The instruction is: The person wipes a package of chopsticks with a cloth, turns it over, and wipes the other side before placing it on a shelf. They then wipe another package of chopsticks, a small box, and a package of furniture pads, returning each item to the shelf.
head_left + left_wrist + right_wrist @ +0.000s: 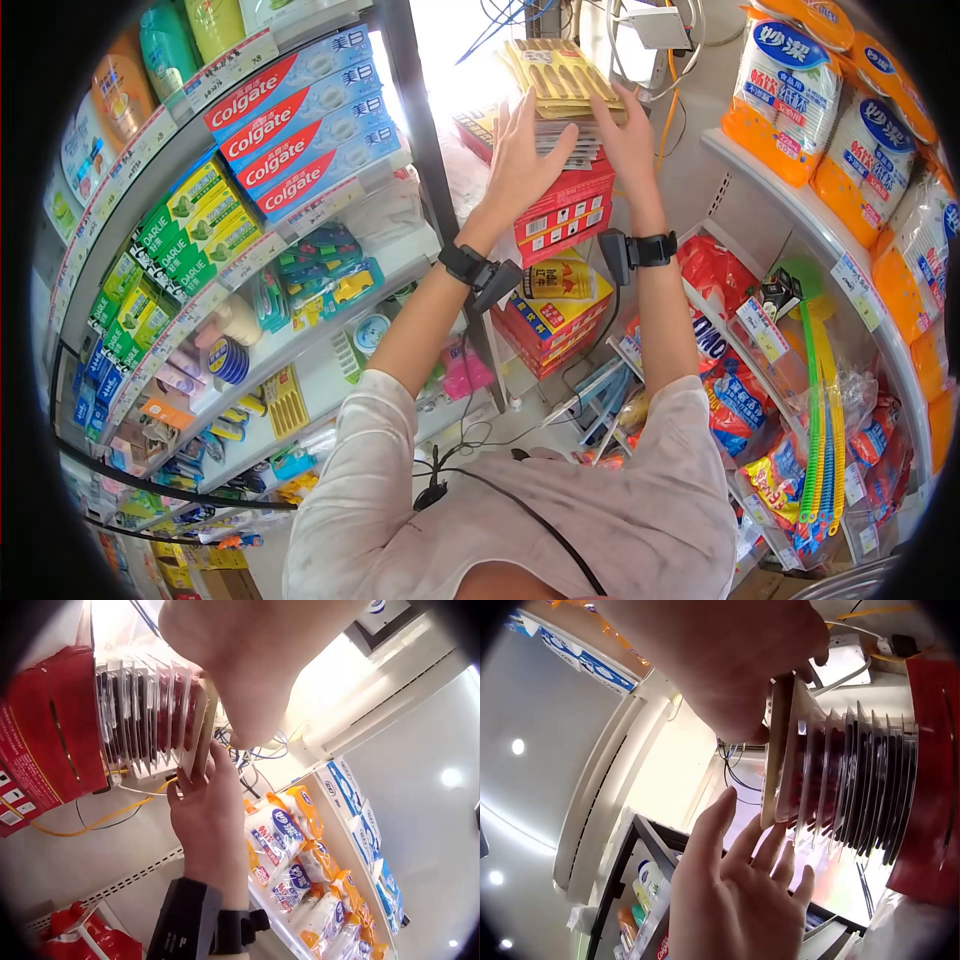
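A stack of thin flat packs (570, 142) stands on red boxes (565, 195), with yellow packs (562, 78) on top. At its left side is my left hand (525, 160), fingers extended against the edge and thumb apart; the right wrist view shows this left hand (739, 896) touching the lower packs' edges. My right hand (630, 145) holds the right edge of the yellow packs; in the left wrist view the thumb of this right hand (210, 817) lies on the top pack and its fingers against the side. In both wrist views the near hand's fingers are partly hidden.
Shelves with Colgate boxes (300, 120) and other goods stand on the left. On the right, a shelf holds orange-and-white bags (785, 95), with colourful packets (735, 405) below. Cables and a white box (655, 28) are behind the stack. A yellow-and-red carton (560, 290) stands underneath.
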The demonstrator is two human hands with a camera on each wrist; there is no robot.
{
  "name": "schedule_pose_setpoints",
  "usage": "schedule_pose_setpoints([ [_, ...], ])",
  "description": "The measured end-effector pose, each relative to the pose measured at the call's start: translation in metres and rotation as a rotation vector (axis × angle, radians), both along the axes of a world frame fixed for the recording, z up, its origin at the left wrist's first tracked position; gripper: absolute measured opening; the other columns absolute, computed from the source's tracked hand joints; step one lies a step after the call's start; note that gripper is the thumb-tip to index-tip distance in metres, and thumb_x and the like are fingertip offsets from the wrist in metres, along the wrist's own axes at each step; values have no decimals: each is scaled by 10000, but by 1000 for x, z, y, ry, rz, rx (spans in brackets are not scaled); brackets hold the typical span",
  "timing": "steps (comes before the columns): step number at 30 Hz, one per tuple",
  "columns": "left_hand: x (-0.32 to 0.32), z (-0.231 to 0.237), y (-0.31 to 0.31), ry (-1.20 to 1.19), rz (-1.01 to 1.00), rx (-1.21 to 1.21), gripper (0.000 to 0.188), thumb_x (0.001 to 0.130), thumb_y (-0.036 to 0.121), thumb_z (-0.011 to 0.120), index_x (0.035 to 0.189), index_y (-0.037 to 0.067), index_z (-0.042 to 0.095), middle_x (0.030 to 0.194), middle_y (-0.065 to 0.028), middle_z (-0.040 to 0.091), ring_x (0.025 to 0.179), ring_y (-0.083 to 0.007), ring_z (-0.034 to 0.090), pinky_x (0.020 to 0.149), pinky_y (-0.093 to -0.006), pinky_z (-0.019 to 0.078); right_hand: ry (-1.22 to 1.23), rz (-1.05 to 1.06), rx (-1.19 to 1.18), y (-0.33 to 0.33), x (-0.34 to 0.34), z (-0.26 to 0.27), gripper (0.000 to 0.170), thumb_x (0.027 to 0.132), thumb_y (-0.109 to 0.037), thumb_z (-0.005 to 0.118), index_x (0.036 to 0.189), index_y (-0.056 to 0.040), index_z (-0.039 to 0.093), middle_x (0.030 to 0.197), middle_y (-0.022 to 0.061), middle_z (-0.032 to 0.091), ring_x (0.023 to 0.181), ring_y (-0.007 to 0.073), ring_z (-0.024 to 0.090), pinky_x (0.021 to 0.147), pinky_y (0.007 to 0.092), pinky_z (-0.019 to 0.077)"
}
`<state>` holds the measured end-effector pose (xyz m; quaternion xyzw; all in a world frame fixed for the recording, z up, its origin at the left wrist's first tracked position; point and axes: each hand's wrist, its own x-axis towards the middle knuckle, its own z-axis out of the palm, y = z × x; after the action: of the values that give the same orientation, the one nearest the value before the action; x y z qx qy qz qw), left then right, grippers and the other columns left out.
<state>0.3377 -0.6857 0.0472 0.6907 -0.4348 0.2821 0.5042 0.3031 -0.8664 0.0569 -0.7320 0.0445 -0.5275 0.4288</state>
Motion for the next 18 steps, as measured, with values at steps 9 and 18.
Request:
schedule_pose_setpoints([
  [9,-28,12,12,119,-126,-167,660,970,335,667,1444,-74,457,1503,-395,415,1513,-496,251,1199,-474,288,-177,-98,-54,34,-16,-13,602,947,-389,711,1345,48,599,1426,316,546,1453,406,410,1204,458,288],
  [18,-48,3,12,204,-206,-276,542,1007,211,643,1442,-22,421,1601,-334,307,1487,-368,369,1170,-408,359,-321,84,174,59,-38,-28,532,977,-219,712,1381,86,550,1452,247,523,1403,315,474,1155,389,371],
])
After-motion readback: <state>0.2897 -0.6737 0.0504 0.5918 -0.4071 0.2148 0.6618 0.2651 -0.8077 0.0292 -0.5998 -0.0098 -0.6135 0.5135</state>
